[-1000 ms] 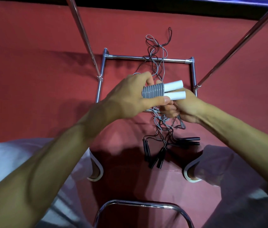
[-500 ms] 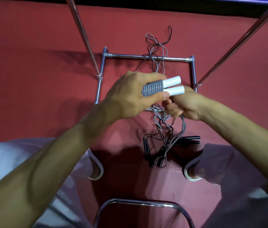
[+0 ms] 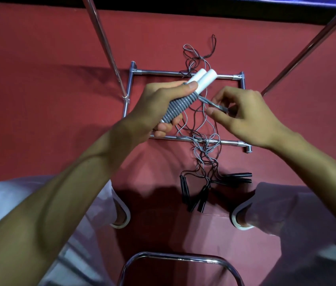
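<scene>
While the left hand (image 3: 152, 108) gripped the cord-wrapped white handles (image 3: 63, 79) above the red floor (image 3: 39, 89), the right hand (image 3: 243, 118) pinched the loose end of the grey cord (image 3: 206, 101). It looked light and springy, best held over the coils.

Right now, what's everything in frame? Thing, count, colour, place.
white handles: 2, white, side by side in the left hand's grip
grey cord: 1, grey, coiled round the handles, loose end out to the right
loose cords: a tangle, grey and dark, on the floor across the frame
black handles: several, black, on the floor between the shoes
metal frame: 1, chrome, rectangular, below the hands
slanted poles: 2, chrome, from the frame's sides to the top edge
curved tube: 1, chrome, bottom centre
floor: red
shoes: 2, white-rimmed
trouser legs: 2, pale, lower corners
left hand: grips the handles
right hand: pinches the cord's loose end
</scene>
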### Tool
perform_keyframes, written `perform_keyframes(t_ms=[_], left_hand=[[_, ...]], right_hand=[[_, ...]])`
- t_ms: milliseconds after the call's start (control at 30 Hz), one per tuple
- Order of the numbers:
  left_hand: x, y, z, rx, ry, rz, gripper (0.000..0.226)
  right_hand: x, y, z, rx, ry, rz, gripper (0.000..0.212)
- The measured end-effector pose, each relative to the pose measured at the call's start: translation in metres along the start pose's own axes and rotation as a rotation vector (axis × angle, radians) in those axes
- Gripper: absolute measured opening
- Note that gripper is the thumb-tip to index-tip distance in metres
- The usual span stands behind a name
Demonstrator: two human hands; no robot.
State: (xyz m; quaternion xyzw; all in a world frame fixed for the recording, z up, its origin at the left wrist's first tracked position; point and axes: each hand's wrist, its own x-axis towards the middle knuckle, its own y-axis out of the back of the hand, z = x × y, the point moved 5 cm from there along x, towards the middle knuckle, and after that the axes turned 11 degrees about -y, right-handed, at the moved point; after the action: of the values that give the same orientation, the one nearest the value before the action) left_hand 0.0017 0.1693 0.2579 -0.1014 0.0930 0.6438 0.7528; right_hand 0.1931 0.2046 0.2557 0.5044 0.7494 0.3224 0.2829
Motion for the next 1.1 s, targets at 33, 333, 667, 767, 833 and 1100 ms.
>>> perform_keyframes(t_ms=[33,333,667,767,833,1100], left_hand=[[-0.001,0.001,0.001,-0.014,0.024,-0.003,0.023],[0.002,0.006,-0.001,-0.241,0.165,-0.06,0.035],[-0.002,0.01,0.004,-0.003,0.014,0.073,0.023],[-0.002,0.011,0.005,-0.002,0.038,0.091,0.027],[-0.001,0.012,0.003,-0.004,0.069,0.102,0.037],[0.003,0.014,-0.002,-0.007,0.063,0.123,0.033]], right_hand=[[-0.001,0.003,-0.002,-0.02,0.049,0.023,0.015],[-0.01,0.017,-0.013,0.036,0.246,0.207,0.009],[0.009,-0.006,0.01,0.815,-0.357,-0.216,0.015],[0.006,0.006,-0.002,0.379,-0.003,0.055,0.01],[0.0,0.007,-0.007,0.087,0.135,0.186,0.014],[0.004,0.003,-0.003,0.227,-0.083,-0.034,0.029]])
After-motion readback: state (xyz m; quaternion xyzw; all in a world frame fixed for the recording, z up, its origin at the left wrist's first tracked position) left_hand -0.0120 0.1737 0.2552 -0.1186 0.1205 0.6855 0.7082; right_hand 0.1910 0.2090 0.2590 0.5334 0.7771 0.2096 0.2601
